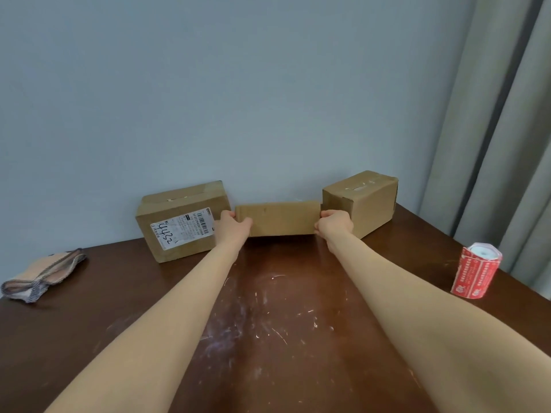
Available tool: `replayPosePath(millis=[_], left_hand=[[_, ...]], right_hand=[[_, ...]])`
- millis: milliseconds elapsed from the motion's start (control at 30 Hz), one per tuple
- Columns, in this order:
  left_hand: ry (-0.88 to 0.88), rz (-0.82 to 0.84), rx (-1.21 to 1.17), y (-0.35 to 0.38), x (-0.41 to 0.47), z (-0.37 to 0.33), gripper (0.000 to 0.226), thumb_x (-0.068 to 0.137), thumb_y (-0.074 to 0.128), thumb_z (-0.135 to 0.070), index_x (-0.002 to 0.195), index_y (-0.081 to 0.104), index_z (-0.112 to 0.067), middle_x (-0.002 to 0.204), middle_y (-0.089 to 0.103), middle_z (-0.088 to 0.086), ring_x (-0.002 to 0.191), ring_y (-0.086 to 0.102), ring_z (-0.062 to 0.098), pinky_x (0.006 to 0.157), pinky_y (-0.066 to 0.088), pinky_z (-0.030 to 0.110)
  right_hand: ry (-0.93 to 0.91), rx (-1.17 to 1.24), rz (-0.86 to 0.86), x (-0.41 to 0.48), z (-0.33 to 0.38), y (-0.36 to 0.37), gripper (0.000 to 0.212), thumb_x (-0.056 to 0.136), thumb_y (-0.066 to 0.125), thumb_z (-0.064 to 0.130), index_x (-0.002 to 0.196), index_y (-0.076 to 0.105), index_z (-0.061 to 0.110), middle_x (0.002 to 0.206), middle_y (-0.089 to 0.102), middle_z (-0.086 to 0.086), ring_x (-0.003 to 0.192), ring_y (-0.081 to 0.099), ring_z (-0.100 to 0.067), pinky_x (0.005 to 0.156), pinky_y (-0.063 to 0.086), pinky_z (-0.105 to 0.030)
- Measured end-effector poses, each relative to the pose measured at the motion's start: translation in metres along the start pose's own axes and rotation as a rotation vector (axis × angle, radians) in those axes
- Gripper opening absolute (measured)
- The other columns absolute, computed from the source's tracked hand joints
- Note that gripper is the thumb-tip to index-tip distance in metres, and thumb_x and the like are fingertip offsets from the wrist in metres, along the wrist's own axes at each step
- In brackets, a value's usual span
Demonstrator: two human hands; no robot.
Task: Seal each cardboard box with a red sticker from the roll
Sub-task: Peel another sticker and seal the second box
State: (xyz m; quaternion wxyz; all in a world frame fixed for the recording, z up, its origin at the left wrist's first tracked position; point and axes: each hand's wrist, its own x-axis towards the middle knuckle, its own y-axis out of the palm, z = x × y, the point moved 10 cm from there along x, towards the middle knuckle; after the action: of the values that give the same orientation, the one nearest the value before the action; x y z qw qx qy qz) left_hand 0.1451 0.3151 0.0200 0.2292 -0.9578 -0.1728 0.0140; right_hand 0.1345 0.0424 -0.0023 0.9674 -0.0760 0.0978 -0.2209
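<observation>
Both arms reach to 12 o'clock, where the left hand (234,226) and right hand (334,226) clamp the ends of the middle box (278,219) at the table's (268,323) far edge. A labelled box (179,222) touches it at 9 o'clock, a third box (362,201) at 3. The red sticker roll (475,269) stands upright, well apart at 3 o'clock; a folded cloth (44,275) lies far at 9.

Shipping label (182,231) print too small to read; middle box (278,219) ends hidden by hands
</observation>
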Motion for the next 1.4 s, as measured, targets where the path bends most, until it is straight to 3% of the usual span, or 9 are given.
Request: replayPosePath(millis=[133,300,367,533,633,833,1000,1133,1400], left_hand=[[-0.037,0.038,0.098,0.016,0.010,0.011,0.059,0.089,0.058,-0.028,0.140,0.038,-0.009,0.139,0.043,0.012,0.114,0.051,0.029,0.079,0.041,0.031],[-0.081,0.054,0.159,0.032,0.012,0.014,0.050,0.090,0.054,-0.029,0.131,0.045,-0.001,0.133,0.041,0.017,0.088,0.049,0.027,0.072,0.041,0.031],[-0.101,0.049,0.169,0.035,0.016,0.017,0.051,0.092,0.053,-0.029,0.132,0.043,0.000,0.135,0.039,0.018,0.087,0.046,0.026,0.072,0.041,0.032],[-0.111,0.056,0.165,0.040,0.019,0.016,0.054,0.092,0.053,-0.028,0.135,0.039,0.002,0.137,0.040,0.019,0.088,0.045,0.024,0.074,0.041,0.033],[-0.123,0.046,0.154,0.041,0.010,0.010,0.058,0.094,0.053,-0.027,0.140,0.032,0.001,0.142,0.032,0.018,0.095,0.050,0.028,0.076,0.040,0.033],[-0.034,-0.034,0.220,0.038,-0.008,-0.022,0.056,0.091,0.054,-0.024,0.139,0.033,-0.004,0.141,0.029,0.017,0.123,0.041,0.034,0.083,0.041,0.035],[0.041,0.050,0.238,0.058,-0.030,-0.050,0.056,0.091,0.055,-0.026,0.141,0.037,-0.008,0.145,0.028,0.016,0.125,0.042,0.031,0.093,0.045,0.037],[0.114,0.138,0.179,0.085,-0.057,-0.077,0.048,0.091,0.055,-0.025,0.137,0.045,-0.013,0.144,0.034,0.013,0.128,0.042,0.030,0.102,0.042,0.039],[0.333,0.384,0.194,0.158,-0.141,-0.133,0.044,0.090,0.059,-0.020,0.133,0.050,-0.015,0.137,0.046,0.008,0.115,0.054,0.024,0.088,0.047,0.029]], right_hand=[[0.036,-0.022,0.082,0.004,-0.007,0.021,0.055,0.086,0.055,-0.002,0.139,0.049,0.011,0.122,0.060,-0.015,0.101,0.064,-0.030,0.088,0.056,-0.040],[0.038,-0.074,0.167,0.010,-0.011,0.037,0.059,0.090,0.054,0.003,0.145,0.036,0.008,0.140,0.046,-0.012,0.101,0.055,-0.025,0.091,0.053,-0.036],[0.043,-0.083,0.197,0.014,-0.013,0.044,0.068,0.089,0.055,0.006,0.151,0.027,0.013,0.149,0.038,-0.008,0.113,0.052,-0.026,0.089,0.050,-0.035],[0.041,-0.077,0.233,0.013,-0.013,0.051,0.074,0.089,0.059,0.009,0.152,0.021,0.013,0.154,0.032,-0.007,0.136,0.037,-0.029,0.107,0.040,-0.040],[0.014,-0.142,0.212,0.009,-0.010,0.044,0.067,0.088,0.061,0.011,0.148,0.031,0.009,0.146,0.042,-0.010,0.127,0.045,-0.030,0.101,0.044,-0.039],[-0.065,-0.173,0.127,0.002,-0.002,0.011,0.027,0.086,0.062,0.016,0.112,0.067,0.011,0.114,0.064,-0.006,0.097,0.057,-0.024,0.086,0.053,-0.037],[-0.103,-0.150,0.060,-0.009,0.009,-0.027,0.020,0.085,0.066,0.025,0.101,0.071,0.016,0.102,0.071,-0.006,0.093,0.066,-0.022,0.082,0.055,-0.035],[-0.209,-0.222,0.003,-0.023,0.027,-0.064,0.016,0.089,0.059,0.022,0.099,0.071,0.017,0.099,0.068,-0.002,0.091,0.061,-0.020,0.080,0.052,-0.032],[-0.340,-0.397,-0.189,-0.053,0.048,-0.155,0.030,0.085,0.047,0.016,0.103,0.070,0.025,0.107,0.067,0.002,0.104,0.058,-0.020,0.078,0.047,-0.029]])
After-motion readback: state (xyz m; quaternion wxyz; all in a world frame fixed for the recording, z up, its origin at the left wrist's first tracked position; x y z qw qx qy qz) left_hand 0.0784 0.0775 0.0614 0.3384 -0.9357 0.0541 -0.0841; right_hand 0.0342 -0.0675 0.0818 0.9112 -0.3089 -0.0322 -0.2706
